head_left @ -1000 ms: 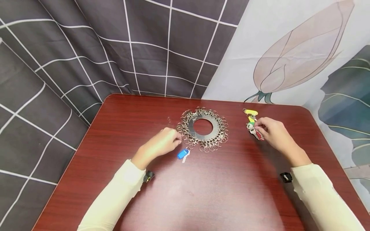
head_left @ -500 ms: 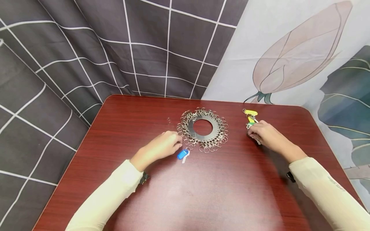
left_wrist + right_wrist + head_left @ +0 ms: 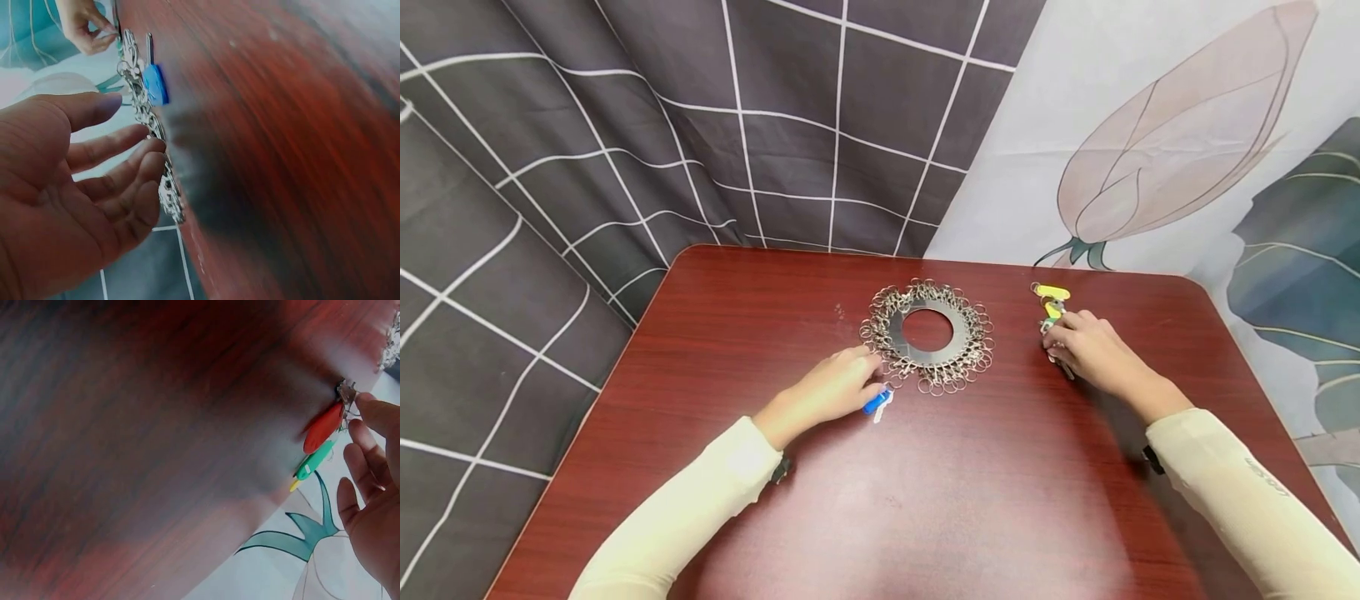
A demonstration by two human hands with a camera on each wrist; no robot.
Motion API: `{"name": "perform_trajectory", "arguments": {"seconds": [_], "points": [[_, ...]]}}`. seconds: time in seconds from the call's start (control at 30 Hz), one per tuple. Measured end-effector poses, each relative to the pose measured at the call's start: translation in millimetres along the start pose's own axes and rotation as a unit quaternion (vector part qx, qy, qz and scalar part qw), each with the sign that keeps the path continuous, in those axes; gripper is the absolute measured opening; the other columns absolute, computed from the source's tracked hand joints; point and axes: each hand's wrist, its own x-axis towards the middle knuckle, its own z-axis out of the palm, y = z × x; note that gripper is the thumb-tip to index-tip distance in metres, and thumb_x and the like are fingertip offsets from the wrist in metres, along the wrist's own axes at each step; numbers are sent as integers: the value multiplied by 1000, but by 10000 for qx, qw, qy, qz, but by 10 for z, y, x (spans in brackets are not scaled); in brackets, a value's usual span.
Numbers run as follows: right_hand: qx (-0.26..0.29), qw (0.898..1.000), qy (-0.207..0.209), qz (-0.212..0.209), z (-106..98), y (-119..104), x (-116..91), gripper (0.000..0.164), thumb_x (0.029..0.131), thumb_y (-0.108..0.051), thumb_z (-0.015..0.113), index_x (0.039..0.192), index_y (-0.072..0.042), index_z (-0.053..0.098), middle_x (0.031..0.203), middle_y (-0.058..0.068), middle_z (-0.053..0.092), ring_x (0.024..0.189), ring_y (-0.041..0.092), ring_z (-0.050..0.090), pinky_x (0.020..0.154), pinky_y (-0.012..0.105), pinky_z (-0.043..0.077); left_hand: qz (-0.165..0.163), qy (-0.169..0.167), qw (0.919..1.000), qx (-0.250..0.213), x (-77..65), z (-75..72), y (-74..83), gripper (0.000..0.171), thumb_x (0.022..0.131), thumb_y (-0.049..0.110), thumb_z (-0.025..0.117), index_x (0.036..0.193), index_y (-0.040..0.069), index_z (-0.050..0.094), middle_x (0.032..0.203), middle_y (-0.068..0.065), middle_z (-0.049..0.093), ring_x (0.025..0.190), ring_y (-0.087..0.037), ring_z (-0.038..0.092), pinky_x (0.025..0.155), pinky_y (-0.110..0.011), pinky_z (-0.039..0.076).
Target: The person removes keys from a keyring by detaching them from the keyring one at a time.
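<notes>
My left hand (image 3: 831,385) is at the lower left edge of a flat metal ring (image 3: 957,329) fringed with small split rings and clips. Its thumb overlaps a blue key tag (image 3: 876,402) with a silver key (image 3: 883,410). In the left wrist view the thumb and fingers stand apart, the blue tag beyond them. My right hand (image 3: 1093,352), at the table's right, pinches the metal key (image 3: 347,392) of a red key tag (image 3: 324,428) between thumb and forefinger. The red tag is hidden under that hand in the head view.
Beyond my right hand lie a green key tag (image 3: 315,461) and yellow key tags (image 3: 1052,292) in a row. The red-brown table (image 3: 940,500) ends at the back against a dark checked curtain (image 3: 790,150) and a flower-print cloth (image 3: 1000,200).
My right hand has come down over the red-tagged key, covering the tag. The left hand has moved slightly right, its thumb now over the blue tag, which shows narrower.
</notes>
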Motion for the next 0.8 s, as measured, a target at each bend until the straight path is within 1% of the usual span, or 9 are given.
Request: {"name": "perform_trajectory", "arguments": {"seconds": [0.2, 0.3, 0.4, 0.47, 0.6, 0.7, 0.8], "points": [[132, 9995, -123, 254, -37, -65, 9, 14, 77, -11, 77, 89, -10, 69, 94, 12, 64, 86, 35, 53, 63, 54, 43, -331, -44, 9994, -40, 53, 39, 54, 18, 88, 31, 66, 89, 13, 65, 87, 0, 60, 80, -16, 57, 72, -38, 54], [225, 9994, -19, 275, -79, -137, 43, 15, 78, -11, 77, 91, -9, 69, 94, 13, 63, 88, 36, 53, 66, 56, 43, -446, -70, 9989, -146, 72, 54, 77, 18, 86, 29, 68, 86, 12, 63, 85, -1, 59, 79, -17, 57, 71, -39, 53], [360, 9989, 179, 226, -118, -245, 106, 16, 77, -11, 77, 90, -9, 68, 92, 11, 62, 87, 37, 53, 66, 56, 43, -518, -108, 9983, -253, 83, 66, 94, 17, 84, 27, 69, 83, 11, 63, 83, -1, 58, 77, -17, 56, 68, -39, 52], [440, 9985, 278, 185, -136, -334, 157, 16, 77, -11, 77, 89, -10, 68, 91, 9, 61, 88, 36, 54, 67, 55, 43, -547, -141, 9980, -277, 99, 81, 92, 17, 84, 27, 69, 80, 13, 61, 81, 0, 57, 76, -16, 56, 67, -38, 52], [522, 9971, 494, -235, -137, -526, 266, 17, 77, -11, 77, 89, -7, 68, 87, 9, 63, 84, 32, 56, 69, 53, 45, -563, -238, 9977, -300, 143, 104, 78, 17, 84, 24, 69, 74, 16, 58, 77, 2, 57, 73, -15, 55, 66, -36, 52], [535, 9956, 522, -558, -123, -697, 340, 18, 77, -13, 77, 90, -5, 67, 87, 10, 62, 81, 30, 56, 71, 50, 46, -563, -277, 9973, -384, 169, 110, 74, 16, 84, 18, 67, 71, 16, 58, 74, 2, 58, 71, -14, 57, 64, -34, 52], [645, 9947, 391, -705, -122, -890, 408, 17, 80, -13, 75, 92, -5, 67, 89, 9, 61, 81, 29, 53, 70, 48, 46, -576, -240, 9966, -533, 183, 119, 72, 15, 84, 13, 64, 70, 15, 59, 71, 3, 60, 68, -13, 58, 63, -32, 53]]}}
